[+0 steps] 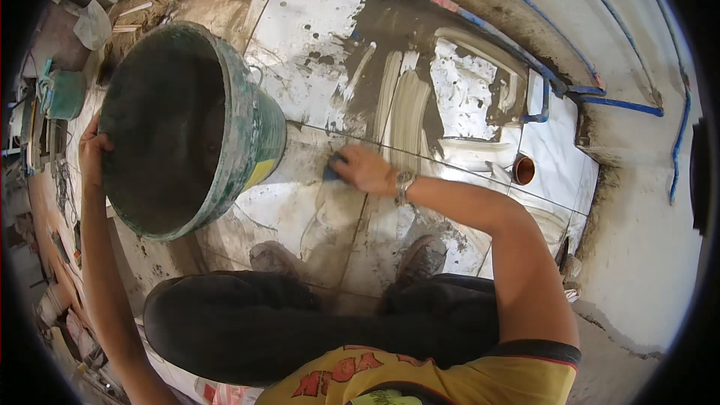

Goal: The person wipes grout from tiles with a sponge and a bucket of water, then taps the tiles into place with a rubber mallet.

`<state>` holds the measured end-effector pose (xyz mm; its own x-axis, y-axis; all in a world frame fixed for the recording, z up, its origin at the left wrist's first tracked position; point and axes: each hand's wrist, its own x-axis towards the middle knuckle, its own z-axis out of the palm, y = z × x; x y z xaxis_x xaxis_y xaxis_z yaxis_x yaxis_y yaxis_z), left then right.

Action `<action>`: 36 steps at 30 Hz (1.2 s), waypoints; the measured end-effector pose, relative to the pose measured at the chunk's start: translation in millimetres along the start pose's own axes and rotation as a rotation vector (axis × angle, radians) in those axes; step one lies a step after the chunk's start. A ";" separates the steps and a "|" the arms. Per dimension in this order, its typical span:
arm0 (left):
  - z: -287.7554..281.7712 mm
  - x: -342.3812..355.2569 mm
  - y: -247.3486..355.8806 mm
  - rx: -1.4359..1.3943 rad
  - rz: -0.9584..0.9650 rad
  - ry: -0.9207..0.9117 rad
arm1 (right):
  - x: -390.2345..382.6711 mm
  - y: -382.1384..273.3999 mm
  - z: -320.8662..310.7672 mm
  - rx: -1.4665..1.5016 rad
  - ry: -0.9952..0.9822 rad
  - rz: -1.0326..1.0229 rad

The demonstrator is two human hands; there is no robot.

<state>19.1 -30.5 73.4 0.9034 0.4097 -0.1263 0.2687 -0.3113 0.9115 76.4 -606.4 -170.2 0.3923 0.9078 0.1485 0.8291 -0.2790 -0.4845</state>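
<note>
My left hand (94, 144) is closed on the left rim of a large green bucket (262, 124). The bucket is tilted, its mouth facing me, and its inside looks dark with grey residue. Farther right, my right hand (365, 169) presses down on the floor tiles (285, 214), fingers curled over a small dark blue object (332, 167). Most of that object is under the fingers, so its kind does not show. Around it the white marbled tiles are smeared with greyish paste, thicker and ridged in the strip (409, 109) beyond my right hand.
A reddish-brown pipe opening (524, 170) sits in the floor at right. Blue pipes (480, 24) run along the wall base. My shoes (424, 259) stand on the tiles below my hands. At far left are a small green pail (64, 95) and cluttered debris (56, 307).
</note>
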 end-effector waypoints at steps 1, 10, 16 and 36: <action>-4.5 1.4 -2.7 -0.016 0.009 -0.008 | 9.8 9.8 -6.2 -0.004 0.064 0.026; -6.0 5.9 -15.4 0.005 0.026 0.034 | 76.9 118.8 -112.8 -0.404 0.527 0.400; 14.1 -4.5 -0.3 -0.075 0.030 0.054 | 51.2 27.3 -16.2 0.044 0.182 0.119; 11.7 -14.4 10.1 0.004 -0.009 0.051 | 170.0 129.1 -45.1 -0.174 0.215 0.281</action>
<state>12.8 -49.5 79.8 0.8827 0.4557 -0.1144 0.2782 -0.3108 0.9088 268.1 -502.2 -168.6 0.6729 0.7073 0.2169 0.7253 -0.5731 -0.3813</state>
